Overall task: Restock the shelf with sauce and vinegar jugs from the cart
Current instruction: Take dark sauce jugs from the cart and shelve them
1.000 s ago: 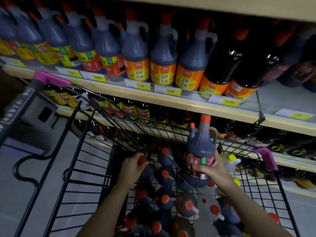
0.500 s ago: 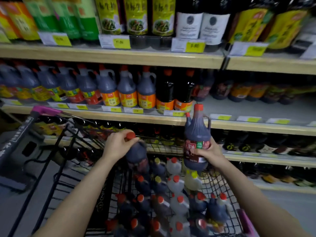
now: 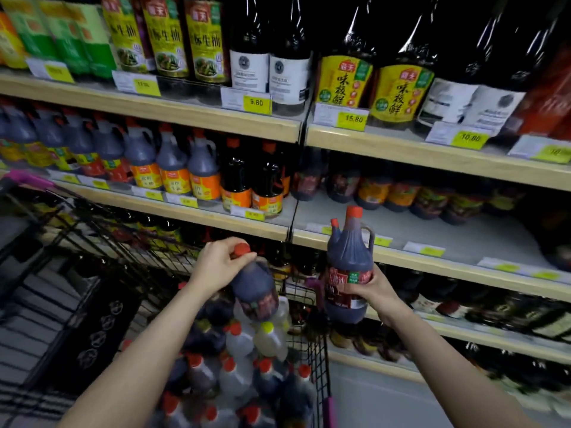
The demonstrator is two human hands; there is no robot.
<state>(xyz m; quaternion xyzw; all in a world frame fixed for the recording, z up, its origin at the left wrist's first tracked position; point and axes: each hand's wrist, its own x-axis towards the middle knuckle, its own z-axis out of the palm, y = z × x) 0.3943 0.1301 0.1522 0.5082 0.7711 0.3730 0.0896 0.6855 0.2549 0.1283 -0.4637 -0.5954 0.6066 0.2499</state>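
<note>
My right hand [image 3: 374, 288] grips a dark sauce jug [image 3: 349, 261] with a red cap around its red label, upright, in front of the middle shelf [image 3: 432, 230]. My left hand [image 3: 216, 264] holds a second dark jug [image 3: 256, 291] by its red-capped neck, tilted, just above the cart. The black wire cart [image 3: 102, 242] below holds several more dark and pale jugs [image 3: 244, 366] with red and yellow caps.
The middle shelf has a bare grey stretch on the right, with dark bottles [image 3: 401, 193] pushed to its back. To the left stand rows of handled jugs [image 3: 173, 168]. The top shelf [image 3: 340, 134] carries tall bottles and price tags. A lower shelf [image 3: 463, 307] holds more bottles.
Both hands have risen with their jugs. The left jug has come up out of the cart, and the right jug is now level with the middle shelf's edge. The view has tilted upward.
</note>
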